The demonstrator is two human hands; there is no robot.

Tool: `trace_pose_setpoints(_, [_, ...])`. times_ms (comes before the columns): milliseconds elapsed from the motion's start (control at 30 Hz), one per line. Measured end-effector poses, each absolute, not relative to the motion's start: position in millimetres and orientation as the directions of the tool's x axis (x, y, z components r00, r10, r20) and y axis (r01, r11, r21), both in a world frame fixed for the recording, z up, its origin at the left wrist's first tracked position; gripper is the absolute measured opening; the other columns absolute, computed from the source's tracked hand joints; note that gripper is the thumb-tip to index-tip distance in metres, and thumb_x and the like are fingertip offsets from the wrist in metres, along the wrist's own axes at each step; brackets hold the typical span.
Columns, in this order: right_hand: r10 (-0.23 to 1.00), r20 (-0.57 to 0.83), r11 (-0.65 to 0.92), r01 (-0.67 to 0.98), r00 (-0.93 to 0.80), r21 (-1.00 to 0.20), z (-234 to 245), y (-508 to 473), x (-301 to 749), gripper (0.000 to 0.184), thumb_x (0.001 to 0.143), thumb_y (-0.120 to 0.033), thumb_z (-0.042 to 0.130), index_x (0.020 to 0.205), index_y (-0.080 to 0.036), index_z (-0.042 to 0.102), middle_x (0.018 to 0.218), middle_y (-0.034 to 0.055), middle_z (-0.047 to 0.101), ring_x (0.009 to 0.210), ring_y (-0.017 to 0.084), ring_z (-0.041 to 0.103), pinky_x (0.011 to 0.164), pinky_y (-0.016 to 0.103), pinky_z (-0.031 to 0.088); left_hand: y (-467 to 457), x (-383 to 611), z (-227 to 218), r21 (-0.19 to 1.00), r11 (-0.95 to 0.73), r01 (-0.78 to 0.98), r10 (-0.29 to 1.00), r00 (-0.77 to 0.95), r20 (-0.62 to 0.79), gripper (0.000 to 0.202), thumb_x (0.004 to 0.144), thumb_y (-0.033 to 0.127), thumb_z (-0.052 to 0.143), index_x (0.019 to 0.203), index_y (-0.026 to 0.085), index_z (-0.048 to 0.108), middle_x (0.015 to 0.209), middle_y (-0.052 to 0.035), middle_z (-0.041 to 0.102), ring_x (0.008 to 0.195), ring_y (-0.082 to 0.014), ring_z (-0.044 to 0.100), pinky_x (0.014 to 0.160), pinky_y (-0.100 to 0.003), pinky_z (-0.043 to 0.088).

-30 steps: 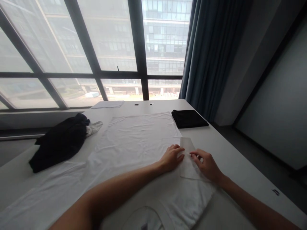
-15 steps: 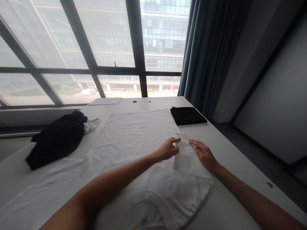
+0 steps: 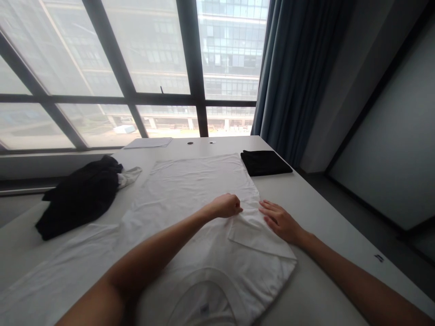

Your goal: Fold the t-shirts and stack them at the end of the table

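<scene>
A white T-shirt [image 3: 200, 181] lies spread on the table with its neckline toward me and its hem toward the window. Its right sleeve [image 3: 253, 233] is folded inward over the body. My left hand [image 3: 227, 206] is closed, gripping fabric at the corner of that sleeve. Flat at the shirt's right edge rests my right hand [image 3: 280, 222], fingers stretched out and touching the cloth beside the fold. The other sleeve [image 3: 98, 240] lies out to the left, partly behind my left forearm.
A folded black garment [image 3: 267, 163] lies at the right table edge. To the left is a crumpled dark garment heap [image 3: 81, 194] with a bit of white cloth. Flat white sheets [image 3: 149, 143] lie at the back left. A blue curtain [image 3: 288, 81] hangs beyond the right corner.
My left hand has moved left, drawing the sleeve further inward across the shirt. My right hand has shifted slightly left and now lies flatter along the shirt's edge.
</scene>
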State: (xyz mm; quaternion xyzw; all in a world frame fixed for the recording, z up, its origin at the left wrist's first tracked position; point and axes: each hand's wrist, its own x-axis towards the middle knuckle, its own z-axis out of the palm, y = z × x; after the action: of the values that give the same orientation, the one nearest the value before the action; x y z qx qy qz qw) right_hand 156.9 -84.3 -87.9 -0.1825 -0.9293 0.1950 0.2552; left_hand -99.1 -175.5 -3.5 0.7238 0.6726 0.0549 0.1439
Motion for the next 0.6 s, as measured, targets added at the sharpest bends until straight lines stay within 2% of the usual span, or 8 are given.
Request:
trace_pose_setpoints(67, [0.461, 0.407, 0.844, 0.248, -0.788, -0.475, -88.9, -82.6, 157.2, 0.04, 0.1, -0.03, 0.046, 0.136, -0.025, 0.063, 0.148, 0.0071, 0.054, 0.142, 0.027, 0.044, 0.118, 0.053, 0.036, -175.6, -98.8, -5.3, 0.288, -0.034, 0.957, 0.99, 0.072, -0.12, 0.019, 0.091, 0.033, 0.062, 0.097, 0.02, 0.075, 0.093, -0.0087, 0.075, 0.084, -0.0216, 0.067, 0.072, -0.027, 0.045])
trace_pose_setpoints(133, [0.503, 0.41, 0.818, 0.267, -0.761, -0.509, -89.4, -80.7, 157.5, 0.04, 0.102, -0.031, 0.043, 0.136, -0.024, 0.064, 0.147, 0.0075, 0.055, 0.142, 0.026, 0.045, 0.119, 0.053, 0.036, -178.1, -99.2, -1.5, 0.309, -0.038, 0.95, 0.988, 0.083, -0.133, 0.029, 0.094, 0.038, 0.058, 0.115, 0.021, 0.071, 0.1, -0.0094, 0.075, 0.091, -0.0226, 0.068, 0.077, -0.028, 0.047])
trace_pose_setpoints(267, [0.516, 0.393, 0.806, 0.277, -0.761, -0.523, -89.3, -80.0, 157.5, 0.041, 0.102, -0.03, 0.042, 0.138, -0.024, 0.061, 0.148, 0.0067, 0.055, 0.142, 0.025, 0.044, 0.12, 0.053, 0.035, -188.2, -99.3, 14.3, 0.382, -0.134, 0.914, 0.899, 0.275, -0.342, 0.055, 0.092, 0.047, 0.063, 0.14, 0.022, 0.058, 0.085, -0.0053, 0.075, 0.084, -0.0219, 0.069, 0.079, -0.028, 0.048])
trace_pose_setpoints(367, [0.495, 0.393, 0.82, 0.267, -0.775, -0.507, -88.7, -81.0, 157.1, 0.043, 0.1, -0.026, 0.044, 0.14, -0.025, 0.059, 0.148, 0.0056, 0.054, 0.143, 0.025, 0.043, 0.12, 0.052, 0.034, -195.3, -97.0, 21.3, 0.445, -0.212, 0.87, 0.836, 0.397, -0.378, 0.06, 0.085, 0.042, 0.073, 0.141, 0.027, 0.059, 0.094, -0.0037, 0.077, 0.083, -0.0196, 0.069, 0.078, -0.026, 0.048])
trace_pose_setpoints(467, [0.493, 0.386, 0.824, 0.276, -0.78, -0.495, -88.6, -81.2, 156.7, 0.044, 0.098, -0.023, 0.045, 0.14, -0.026, 0.06, 0.149, 0.0049, 0.054, 0.142, 0.025, 0.044, 0.12, 0.051, 0.034, -200.3, -94.1, 21.8, 0.381, -0.24, 0.893, 0.867, 0.373, -0.329, 0.05, 0.086, 0.036, 0.073, 0.135, 0.027, 0.065, 0.102, -0.0063, 0.076, 0.087, -0.0212, 0.069, 0.081, -0.027, 0.048])
trace_pose_setpoints(533, [0.498, 0.377, 0.823, 0.288, -0.781, -0.49, -88.8, -81.0, 156.5, 0.045, 0.096, -0.022, 0.047, 0.139, -0.027, 0.061, 0.149, 0.0051, 0.053, 0.142, 0.025, 0.045, 0.12, 0.051, 0.034, -202.5, -92.9, 20.5, 0.319, -0.245, 0.916, 0.899, 0.338, -0.279, 0.051, 0.087, 0.035, 0.072, 0.136, 0.027, 0.064, 0.108, -0.0102, 0.075, 0.095, -0.0251, 0.069, 0.085, -0.031, 0.048])
trace_pose_setpoints(600, [0.501, 0.37, 0.822, 0.297, -0.782, -0.486, -89.2, -81.0, 156.2, 0.046, 0.095, -0.023, 0.05, 0.139, -0.027, 0.061, 0.149, 0.0055, 0.053, 0.142, 0.026, 0.045, 0.12, 0.051, 0.034, -202.8, -92.0, 19.2, 0.349, -0.276, 0.896, 0.892, 0.374, -0.254, 0.055, 0.086, 0.034, 0.074, 0.139, 0.027, 0.062, 0.115, -0.0123, 0.074, 0.101, -0.0272, 0.068, 0.088, -0.033, 0.048])
